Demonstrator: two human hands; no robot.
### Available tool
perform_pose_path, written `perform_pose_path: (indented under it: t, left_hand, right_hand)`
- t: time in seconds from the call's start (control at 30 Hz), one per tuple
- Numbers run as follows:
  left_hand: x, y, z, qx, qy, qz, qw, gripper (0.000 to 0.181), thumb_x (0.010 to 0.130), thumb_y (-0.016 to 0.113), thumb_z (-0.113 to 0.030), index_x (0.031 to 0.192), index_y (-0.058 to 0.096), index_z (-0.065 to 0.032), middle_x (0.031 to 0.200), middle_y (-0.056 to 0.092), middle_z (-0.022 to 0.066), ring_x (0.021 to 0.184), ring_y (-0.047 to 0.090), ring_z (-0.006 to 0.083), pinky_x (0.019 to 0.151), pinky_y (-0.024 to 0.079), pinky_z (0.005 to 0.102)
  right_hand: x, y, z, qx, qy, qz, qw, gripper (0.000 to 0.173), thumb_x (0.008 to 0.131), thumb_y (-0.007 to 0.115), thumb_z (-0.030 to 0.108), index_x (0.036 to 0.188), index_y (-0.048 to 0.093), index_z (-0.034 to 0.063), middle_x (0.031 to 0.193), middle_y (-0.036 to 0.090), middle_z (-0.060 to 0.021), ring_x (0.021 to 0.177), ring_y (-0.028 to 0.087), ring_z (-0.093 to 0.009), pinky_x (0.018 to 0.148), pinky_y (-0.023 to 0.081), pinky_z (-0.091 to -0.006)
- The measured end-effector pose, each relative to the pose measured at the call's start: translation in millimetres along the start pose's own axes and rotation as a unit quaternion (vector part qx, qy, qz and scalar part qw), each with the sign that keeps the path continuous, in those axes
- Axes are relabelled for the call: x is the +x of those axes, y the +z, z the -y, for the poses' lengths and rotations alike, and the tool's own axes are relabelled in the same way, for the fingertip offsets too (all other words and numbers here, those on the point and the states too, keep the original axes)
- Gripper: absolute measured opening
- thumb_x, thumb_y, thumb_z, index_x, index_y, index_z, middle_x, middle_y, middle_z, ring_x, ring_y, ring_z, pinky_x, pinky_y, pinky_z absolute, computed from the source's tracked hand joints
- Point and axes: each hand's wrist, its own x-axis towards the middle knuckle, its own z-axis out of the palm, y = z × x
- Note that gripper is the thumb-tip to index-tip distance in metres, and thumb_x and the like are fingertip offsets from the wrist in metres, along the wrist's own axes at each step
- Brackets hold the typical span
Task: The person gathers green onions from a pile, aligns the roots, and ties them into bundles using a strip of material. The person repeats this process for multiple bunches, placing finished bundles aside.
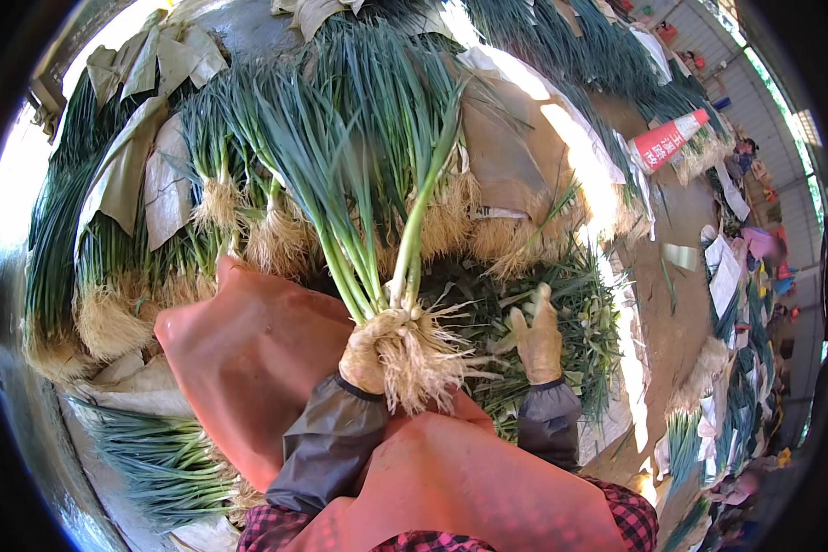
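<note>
My left hand [367,353], in a pale soiled glove, grips several green onions [408,259] by their white stems just above the roots. Their long green leaves point away from me and the tangled roots hang over my wrist and red apron [269,345]. To the right, my gloved right hand [539,334] is raised with its fingers apart, holding nothing. Beneath it lies a heap of loose leaf trimmings [586,317]. Grey sleeve covers reach both wrists.
Rooted onion bundles [279,238] stand in a row ahead, some under tan sheets [504,145]. More bundles [159,462] lie at lower left. A red and white traffic cone [668,141] stands at upper right. Several people work among onions along the far right.
</note>
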Motion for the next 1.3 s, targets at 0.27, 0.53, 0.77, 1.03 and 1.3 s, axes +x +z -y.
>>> perform_pose_path:
  t: [0.27, 0.53, 0.77, 1.03, 1.3]
  left_hand:
    - [-9.3, -7.8, 1.8, 0.119, -0.010, 0.016, 0.993, 0.040, 0.083, 0.069, -0.004, 0.120, 0.053, -0.0007, 0.111, 0.061, 0.0095, 0.106, 0.061, 0.0235, 0.092, 0.051, 0.0369]
    - [-7.5, -27.6, 6.3, 0.205, 0.055, -0.102, 0.972, 0.029, 0.085, 0.066, 0.000, 0.113, 0.058, 0.0020, 0.100, 0.066, 0.0100, 0.085, 0.064, 0.0175, 0.075, 0.053, 0.0272]
    - [-1.6, -19.3, 9.2, 0.185, 0.052, -0.095, 0.977, 0.026, 0.089, 0.065, -0.003, 0.113, 0.057, 0.0022, 0.097, 0.067, 0.0098, 0.082, 0.065, 0.0159, 0.069, 0.053, 0.0238]
    - [0.3, -32.7, 8.5, 0.240, 0.045, -0.135, 0.960, 0.020, 0.085, 0.064, 0.000, 0.105, 0.062, 0.0023, 0.084, 0.064, 0.0065, 0.070, 0.060, 0.0141, 0.063, 0.051, 0.0251]
    - [-25.4, 21.4, -26.0, 0.013, 0.008, 0.020, 1.000, 0.060, 0.078, 0.066, -0.008, 0.135, 0.049, 0.0002, 0.100, 0.064, 0.0059, 0.074, 0.054, 0.0144, 0.073, 0.047, 0.0274]
  right_hand:
    - [40.3, 76.2, 131.6, 0.318, 0.040, 0.374, 0.870, 0.048, 0.095, 0.063, 0.040, 0.118, 0.058, -0.0012, 0.088, 0.067, -0.0036, 0.062, 0.058, -0.007, 0.054, 0.047, -0.0198]
    - [6.0, 71.2, 105.0, 0.233, 0.043, 0.208, 0.949, 0.029, 0.099, 0.059, 0.028, 0.102, 0.063, -0.0006, 0.082, 0.066, -0.0041, 0.065, 0.055, -0.007, 0.058, 0.046, -0.0231]
    - [7.8, 61.9, 46.0, 0.274, 0.043, 0.179, 0.944, 0.035, 0.102, 0.054, 0.032, 0.115, 0.062, 0.0007, 0.108, 0.070, -0.0071, 0.079, 0.059, -0.009, 0.069, 0.049, -0.0226]
    - [13.0, 79.8, 88.1, 0.140, -0.060, 0.281, 0.948, 0.027, 0.091, 0.070, 0.023, 0.105, 0.067, 0.0004, 0.095, 0.070, -0.0093, 0.082, 0.065, -0.019, 0.074, 0.052, -0.0321]
    - [-0.1, 61.2, 20.4, -0.055, -0.211, 0.227, 0.949, 0.016, 0.088, 0.066, 0.021, 0.097, 0.067, 0.0081, 0.095, 0.066, -0.0139, 0.094, 0.063, -0.034, 0.078, 0.051, -0.0421]
